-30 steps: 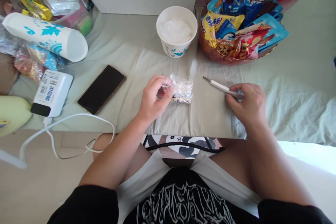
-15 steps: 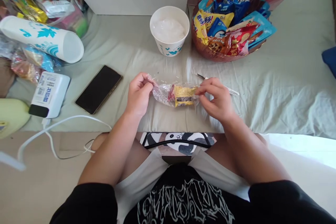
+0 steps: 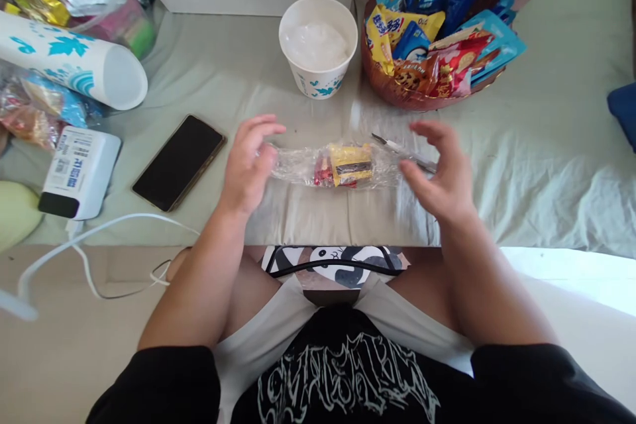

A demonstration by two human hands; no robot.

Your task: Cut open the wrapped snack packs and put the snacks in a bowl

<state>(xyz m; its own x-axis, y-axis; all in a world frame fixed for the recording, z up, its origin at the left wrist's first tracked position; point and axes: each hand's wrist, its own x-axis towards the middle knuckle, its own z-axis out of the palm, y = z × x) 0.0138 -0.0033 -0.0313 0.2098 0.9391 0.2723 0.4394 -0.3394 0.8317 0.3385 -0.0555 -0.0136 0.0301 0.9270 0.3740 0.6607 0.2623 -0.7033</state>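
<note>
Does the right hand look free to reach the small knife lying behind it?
Probably yes: the right hand is open and holds nothing, and the knife lies on the cloth right by its fingers, nothing covering it.

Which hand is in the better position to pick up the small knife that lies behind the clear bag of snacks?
Probably the right hand. It hovers open beside the small knife, whose handle end runs under its fingers. The left hand, also open, is at the far end of the clear bag.

A clear plastic bag [image 3: 338, 165] lay flat and stretched lengthwise on the pale cloth, crinkled, with a small yellow packet and a red one showing inside its middle.
</note>
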